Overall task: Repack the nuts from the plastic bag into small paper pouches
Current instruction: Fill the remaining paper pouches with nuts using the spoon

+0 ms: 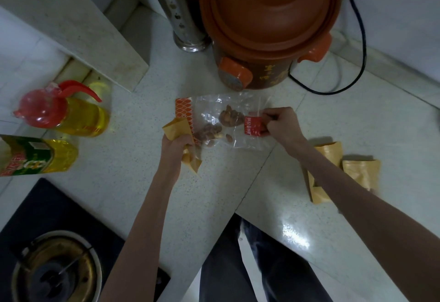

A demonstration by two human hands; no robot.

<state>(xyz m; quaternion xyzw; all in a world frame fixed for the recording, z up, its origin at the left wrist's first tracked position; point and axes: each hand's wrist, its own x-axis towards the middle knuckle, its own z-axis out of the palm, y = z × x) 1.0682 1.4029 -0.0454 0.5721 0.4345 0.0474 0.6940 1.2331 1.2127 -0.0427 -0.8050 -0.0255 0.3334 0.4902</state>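
Note:
A clear plastic bag (228,108) with orange-patterned ends lies on the white counter (133,154), and brown nuts (232,117) show through it. My right hand (279,124) pinches the bag's red-labelled right end. My left hand (177,146) grips a brown paper pouch (175,129) against the bag's left end; the pouch's lower part sticks out below my fist. More nuts lie in the bag close to that pouch.
Two brown paper pouches (360,173) lie on the counter to the right, partly under my right forearm. A brown clay cooker (266,27) with a black cord and a steel chopstick holder (183,15) stand behind. Oil bottles (69,111) sit left, a gas burner (57,268) bottom left.

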